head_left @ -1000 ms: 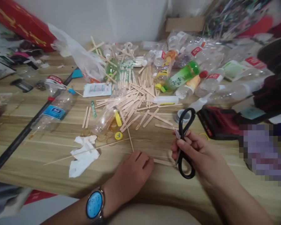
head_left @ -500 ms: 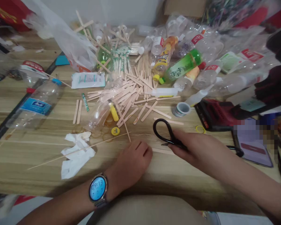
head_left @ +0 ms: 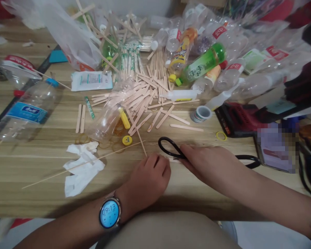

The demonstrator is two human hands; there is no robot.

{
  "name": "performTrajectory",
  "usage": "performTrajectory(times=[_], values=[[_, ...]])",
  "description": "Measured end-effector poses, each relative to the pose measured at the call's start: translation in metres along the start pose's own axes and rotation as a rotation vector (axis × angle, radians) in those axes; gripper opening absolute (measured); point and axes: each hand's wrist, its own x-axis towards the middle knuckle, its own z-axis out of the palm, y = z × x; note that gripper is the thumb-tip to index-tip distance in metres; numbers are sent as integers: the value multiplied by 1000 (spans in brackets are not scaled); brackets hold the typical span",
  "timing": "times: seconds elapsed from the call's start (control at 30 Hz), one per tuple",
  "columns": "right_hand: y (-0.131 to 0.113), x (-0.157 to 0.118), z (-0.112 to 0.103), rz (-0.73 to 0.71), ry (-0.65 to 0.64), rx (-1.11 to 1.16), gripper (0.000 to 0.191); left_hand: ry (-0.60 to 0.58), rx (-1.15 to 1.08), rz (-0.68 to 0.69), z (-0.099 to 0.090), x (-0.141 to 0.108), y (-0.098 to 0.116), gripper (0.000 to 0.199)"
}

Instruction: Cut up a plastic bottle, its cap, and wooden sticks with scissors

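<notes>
My left hand (head_left: 149,174), a watch on its wrist, rests on the table with fingers curled round one end of a flat wooden craft stick (head_left: 173,160). Most of that stick is hidden by the two hands. My right hand (head_left: 204,162) is closed on black-handled scissors (head_left: 168,147). One loop sticks out to the left, the other to the right behind the wrist. The dark scissor tip lies at the stick, between the hands; whether it touches cannot be made out. A thin wooden skewer (head_left: 140,140) ends just above my left knuckles.
Craft sticks (head_left: 142,97) are heaped mid-table, with many plastic bottles (head_left: 204,65) behind and right. A tape roll (head_left: 201,114), a red-black power tool (head_left: 235,119) and a yellow rubber band (head_left: 221,135) lie right. White tissue (head_left: 84,169) and a blue-labelled bottle (head_left: 27,112) are left.
My right hand has moved left with the scissors, bringing their tip closer to my left hand and over the craft stick. The left hand stays nearly still; the camera view has shifted slightly.
</notes>
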Motion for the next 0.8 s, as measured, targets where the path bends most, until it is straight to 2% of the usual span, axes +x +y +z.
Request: performTrajectory(times=[0.47,0.63,0.73,0.8], values=[[-5,-1,0,5,23,-64,22,-29,15,-8,1,-1,-1,16],[-4,0,-1,-36,26,-82,23,-24,11,-16,2,-2,0,15],[-3,1,-2,-85,29,-86,24,24,1,-15,0,-5,2,14],[-3,2,-2,-119,47,-101,24,116,-51,67,-1,-7,5,14]])
